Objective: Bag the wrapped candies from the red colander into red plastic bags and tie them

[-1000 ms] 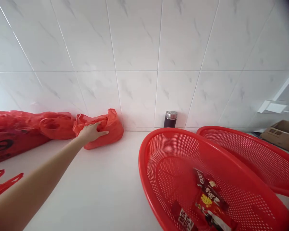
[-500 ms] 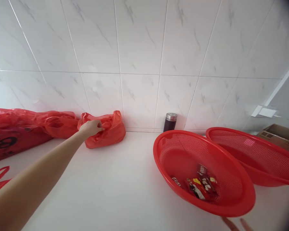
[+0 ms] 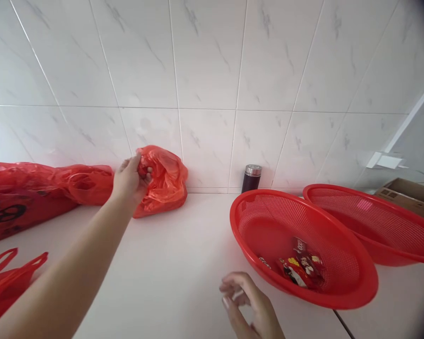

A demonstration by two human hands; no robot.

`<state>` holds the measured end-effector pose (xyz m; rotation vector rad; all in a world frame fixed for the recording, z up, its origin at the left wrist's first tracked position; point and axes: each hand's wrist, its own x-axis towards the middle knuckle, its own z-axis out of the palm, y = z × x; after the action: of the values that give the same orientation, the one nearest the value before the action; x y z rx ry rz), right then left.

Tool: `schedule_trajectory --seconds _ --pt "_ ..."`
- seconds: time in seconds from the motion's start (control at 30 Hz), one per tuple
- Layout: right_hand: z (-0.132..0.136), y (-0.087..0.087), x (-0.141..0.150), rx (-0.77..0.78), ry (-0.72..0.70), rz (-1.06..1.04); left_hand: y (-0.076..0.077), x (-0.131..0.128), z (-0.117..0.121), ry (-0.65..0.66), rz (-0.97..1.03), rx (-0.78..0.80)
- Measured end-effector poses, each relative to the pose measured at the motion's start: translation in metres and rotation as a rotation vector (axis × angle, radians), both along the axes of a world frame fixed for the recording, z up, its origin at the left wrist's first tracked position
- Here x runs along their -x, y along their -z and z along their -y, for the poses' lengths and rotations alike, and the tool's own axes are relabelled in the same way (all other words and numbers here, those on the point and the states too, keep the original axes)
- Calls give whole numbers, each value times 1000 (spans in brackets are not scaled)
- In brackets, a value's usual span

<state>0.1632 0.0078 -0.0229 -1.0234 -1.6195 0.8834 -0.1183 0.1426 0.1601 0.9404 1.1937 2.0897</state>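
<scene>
My left hand [image 3: 130, 181] grips the gathered top of a red plastic bag [image 3: 167, 186], which stands on the white table [image 3: 183, 254] against the tiled wall. The bag's contents are hidden. In front of the nearer red basket [image 3: 346, 294], my right hand [image 3: 249, 306] is raised over the table with its fingers curved and apart, holding nothing. Inside that perforated basket lie several small snack packets [image 3: 302, 268], mostly red and dark brown.
More red plastic bags [image 3: 88, 186] line the wall at left, and another red bag [image 3: 10, 287] lies at the lower left. A dark flask [image 3: 251, 178] with a steel lid stands behind the baskets. At right are a second red basket [image 3: 378, 230] and a cardboard box [image 3: 410, 195].
My left hand has pulled the bag's top upward, tilting the bag slightly to the right. My right hand has come from below the basket's front rim leftward into view.
</scene>
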Motion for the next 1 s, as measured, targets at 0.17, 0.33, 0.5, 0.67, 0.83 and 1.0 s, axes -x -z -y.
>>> schedule_trajectory --seconds 0.17,0.33,0.5,0.67,0.83,1.0 --pt "-21 -33 20 -188 3 -18 50 -48 29 102 -70 89" --pt "-39 -32 30 -649 -45 17 96 -79 52 351 -233 348" --pt "-67 11 31 -340 -122 553 108 -63 50 489 -228 469" --pt "-82 35 27 -102 -66 551 107 -29 43 347 -149 424" --pt "-76 32 29 85 -81 302 110 -23 51 192 -412 347" --pt "-72 26 31 497 -153 -268 152 -54 51 342 -981 473"
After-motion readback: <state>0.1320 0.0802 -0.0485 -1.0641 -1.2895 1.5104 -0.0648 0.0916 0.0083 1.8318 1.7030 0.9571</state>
